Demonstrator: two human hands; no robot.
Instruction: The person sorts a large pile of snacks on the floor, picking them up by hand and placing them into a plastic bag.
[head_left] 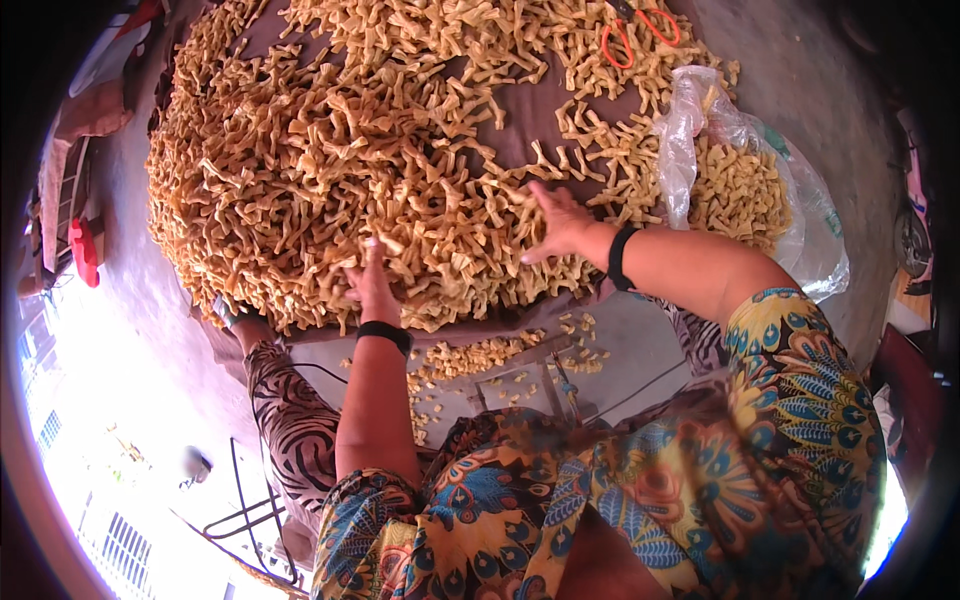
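I note both hands, left hand (372,285) and right hand (560,222), spread flat on the fried dough strips (330,150); sweeping risks spilling strips off the brown cloth (540,110) edge.

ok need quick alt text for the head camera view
Two bare hands, left hand and right hand, press flat into a wide spread of golden fried dough strips on a brown cloth. A clear plastic bag of strips and orange scissors lie beyond.

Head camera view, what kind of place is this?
Probably an outdoor drying spot for homemade snacks, on bare concrete floor. Golden bow-shaped pieces lie spread over a brown cloth, both hands on them, and a clear plastic bag holds more.
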